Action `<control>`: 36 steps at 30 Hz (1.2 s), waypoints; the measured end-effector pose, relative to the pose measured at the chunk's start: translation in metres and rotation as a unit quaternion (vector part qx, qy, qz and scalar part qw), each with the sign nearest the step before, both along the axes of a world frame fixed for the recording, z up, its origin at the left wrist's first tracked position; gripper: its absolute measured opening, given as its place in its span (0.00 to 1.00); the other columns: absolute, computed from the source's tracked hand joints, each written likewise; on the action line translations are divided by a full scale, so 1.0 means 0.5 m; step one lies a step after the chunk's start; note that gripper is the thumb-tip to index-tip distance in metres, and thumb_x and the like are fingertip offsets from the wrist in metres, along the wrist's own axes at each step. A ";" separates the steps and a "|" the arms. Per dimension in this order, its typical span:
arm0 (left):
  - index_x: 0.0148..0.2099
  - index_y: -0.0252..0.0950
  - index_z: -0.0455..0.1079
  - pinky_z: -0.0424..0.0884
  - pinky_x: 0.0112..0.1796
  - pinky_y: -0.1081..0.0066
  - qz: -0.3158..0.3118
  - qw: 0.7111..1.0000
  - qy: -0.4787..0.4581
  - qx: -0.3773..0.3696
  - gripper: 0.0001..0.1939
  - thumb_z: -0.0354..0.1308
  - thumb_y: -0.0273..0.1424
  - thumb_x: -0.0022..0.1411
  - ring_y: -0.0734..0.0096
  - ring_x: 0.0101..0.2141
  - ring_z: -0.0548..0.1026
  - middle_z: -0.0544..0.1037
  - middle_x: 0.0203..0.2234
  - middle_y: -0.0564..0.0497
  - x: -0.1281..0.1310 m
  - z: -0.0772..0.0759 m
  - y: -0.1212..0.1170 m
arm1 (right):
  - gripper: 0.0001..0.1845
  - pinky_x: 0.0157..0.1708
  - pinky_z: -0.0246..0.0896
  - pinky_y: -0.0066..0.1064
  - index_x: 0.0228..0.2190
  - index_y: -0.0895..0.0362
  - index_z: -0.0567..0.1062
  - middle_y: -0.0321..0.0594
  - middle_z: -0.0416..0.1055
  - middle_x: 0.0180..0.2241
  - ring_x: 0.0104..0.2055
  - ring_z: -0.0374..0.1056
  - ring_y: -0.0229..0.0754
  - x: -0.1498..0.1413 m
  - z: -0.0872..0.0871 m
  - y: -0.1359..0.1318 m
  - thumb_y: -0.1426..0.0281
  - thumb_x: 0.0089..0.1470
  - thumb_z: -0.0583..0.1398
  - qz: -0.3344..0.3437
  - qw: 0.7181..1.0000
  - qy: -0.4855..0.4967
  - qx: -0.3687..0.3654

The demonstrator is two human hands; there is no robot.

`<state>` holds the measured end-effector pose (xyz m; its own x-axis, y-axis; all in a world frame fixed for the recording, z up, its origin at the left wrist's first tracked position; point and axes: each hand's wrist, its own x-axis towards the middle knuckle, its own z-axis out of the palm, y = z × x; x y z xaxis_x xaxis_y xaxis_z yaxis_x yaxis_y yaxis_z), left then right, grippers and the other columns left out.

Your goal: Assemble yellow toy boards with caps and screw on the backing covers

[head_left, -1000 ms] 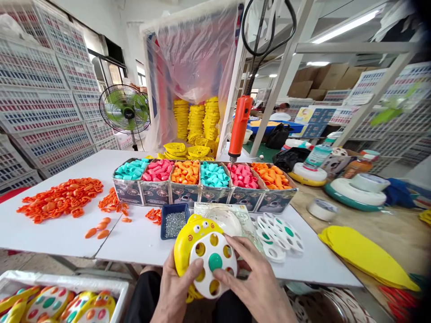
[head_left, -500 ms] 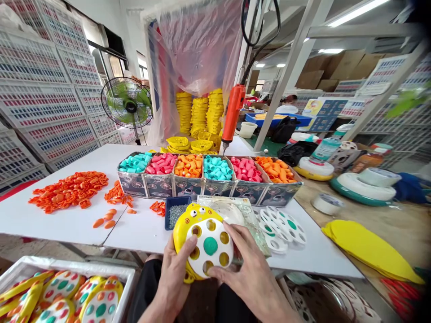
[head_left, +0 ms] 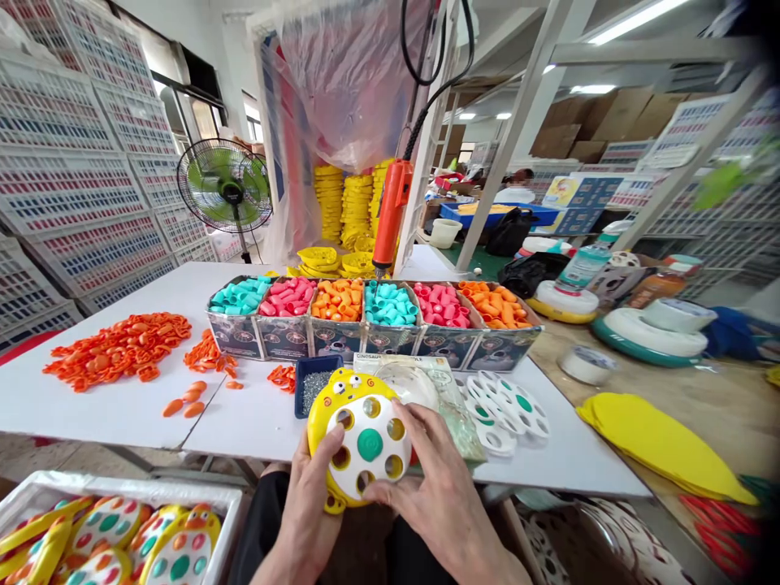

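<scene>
Between my hands is a yellow plastic toy shell (head_left: 321, 414) with eyes and a face at its top. A white disc (head_left: 383, 410) with several round holes and a green centre button (head_left: 370, 445) sits on its front. My left hand (head_left: 308, 496) grips the shell's left side, thumb on the disc's edge. My right hand (head_left: 432, 487) holds the right side, with its thumb by the lowest hole and its fingers at the upper right edge. What lies behind the toy is hidden.
Behind it stand bins (head_left: 341, 337) of teal, pink and orange pegs and a tray of screws (head_left: 317, 386). A red electric screwdriver (head_left: 393, 211) hangs above. Orange parts (head_left: 115, 349) lie left, white discs (head_left: 509, 410) right. A crate (head_left: 228, 528) of finished-looking toys stands lower left.
The view has shifted slightly, moving most things a little to the left. The hanging screwdriver has swung further left. Both hands keep their hold on the toy.
</scene>
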<state>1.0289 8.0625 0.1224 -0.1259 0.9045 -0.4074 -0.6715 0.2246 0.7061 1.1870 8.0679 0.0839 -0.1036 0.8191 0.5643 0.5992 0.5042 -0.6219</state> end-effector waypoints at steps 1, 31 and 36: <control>0.60 0.36 0.67 0.82 0.34 0.66 -0.002 1.000 -0.003 -0.002 0.31 0.71 0.32 0.55 0.55 0.35 0.85 0.87 0.37 0.46 -0.004 -0.002 0.001 | 0.53 0.53 0.69 0.53 0.64 0.46 0.62 0.49 0.65 0.55 0.57 0.65 0.63 0.000 0.001 -0.002 0.59 0.39 0.76 -0.009 1.000 0.008 0.001; 0.60 0.36 0.67 0.81 0.38 0.55 -0.125 0.984 0.124 0.007 0.37 0.72 0.43 0.50 0.43 0.40 0.84 0.85 0.43 0.40 -0.093 -0.030 -0.010 | 0.24 0.41 0.70 0.32 0.45 0.55 0.76 0.40 0.78 0.42 0.43 0.74 0.47 -0.017 0.069 -0.017 0.52 0.52 0.67 0.168 0.806 0.435 -0.364; 0.69 0.41 0.54 0.66 0.60 0.45 -0.060 0.824 0.521 0.215 0.53 0.73 0.40 0.45 0.37 0.64 0.63 0.63 0.67 0.38 -0.090 -0.025 -0.021 | 0.20 0.37 0.68 0.29 0.41 0.54 0.75 0.37 0.76 0.37 0.38 0.70 0.43 -0.039 0.056 -0.011 0.52 0.56 0.64 0.127 0.840 0.422 -0.317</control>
<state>0.9839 8.0521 0.1099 -0.1043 0.9684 0.2263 0.3576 -0.1758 0.9172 1.1677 8.0626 0.1118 -0.1026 0.9946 -0.0162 -0.2664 -0.0432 -0.9629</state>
